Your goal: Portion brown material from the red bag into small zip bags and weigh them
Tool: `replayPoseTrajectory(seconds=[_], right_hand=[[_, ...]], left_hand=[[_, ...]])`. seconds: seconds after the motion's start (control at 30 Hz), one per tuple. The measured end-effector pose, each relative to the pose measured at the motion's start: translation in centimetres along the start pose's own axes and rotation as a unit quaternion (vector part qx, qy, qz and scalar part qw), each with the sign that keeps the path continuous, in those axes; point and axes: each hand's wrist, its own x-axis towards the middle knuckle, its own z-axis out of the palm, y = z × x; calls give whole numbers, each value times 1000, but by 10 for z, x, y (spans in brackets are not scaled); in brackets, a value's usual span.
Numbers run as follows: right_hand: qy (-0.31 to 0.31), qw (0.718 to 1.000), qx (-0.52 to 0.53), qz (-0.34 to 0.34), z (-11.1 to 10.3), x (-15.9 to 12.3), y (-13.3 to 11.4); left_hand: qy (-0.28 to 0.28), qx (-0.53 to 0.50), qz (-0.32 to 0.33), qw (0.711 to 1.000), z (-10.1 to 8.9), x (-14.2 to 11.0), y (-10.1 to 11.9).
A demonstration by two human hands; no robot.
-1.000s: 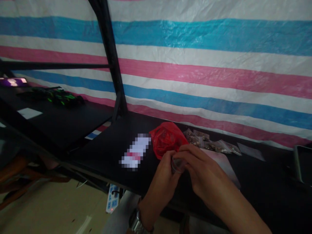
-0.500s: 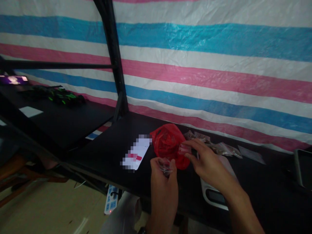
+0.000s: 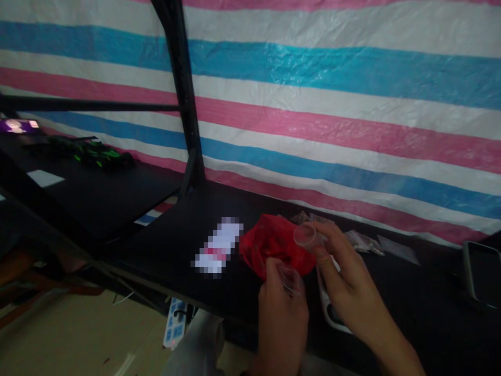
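Note:
Over the front of the black table, my left hand is closed around a clear plastic cup, its round rim facing up. My right hand grips a second small clear plastic cup between thumb and fingers, its round end turned toward me. Just behind both hands lies a crumpled red plastic bag; my left fingertips overlap its front edge in view, and whether they touch it I cannot tell. Partly hidden beneath my right hand is a white digital scale.
Small clear packets and a flat clear bag lie along the back. A phone-like device is at the right, a blurred white paper left of the bag. A black metal post rises behind; a power strip hangs below.
My left hand has moved right with its cup, closer to the right hand. The cup in my right hand has turned so its round end shows. The red bag looks lower and wider.

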Motion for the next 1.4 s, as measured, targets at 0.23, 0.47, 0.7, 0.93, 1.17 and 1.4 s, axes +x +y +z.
replayPoseTrajectory(seconds=[0.23, 0.47, 0.7, 0.93, 1.17, 1.4], right_hand=[[21, 995, 3, 101, 8, -6, 32], [75, 987, 96, 104, 17, 7, 51], [-21, 944, 306, 123, 30, 35, 57], [102, 971, 213, 31, 8, 24, 20], [-211, 972, -2, 100, 11, -18, -5], [-217, 946, -225, 90, 34, -11, 19]], left_hand=[[-133, -211, -73, 966, 32, -25, -6], [-149, -86, -47, 984, 3, -18, 10], [-33, 275, 297, 914, -39, 42, 15], [-51, 366, 137, 919, -39, 58, 19], [65, 218, 123, 966, -55, 63, 26], [60, 127, 32, 990, -70, 75, 14]])
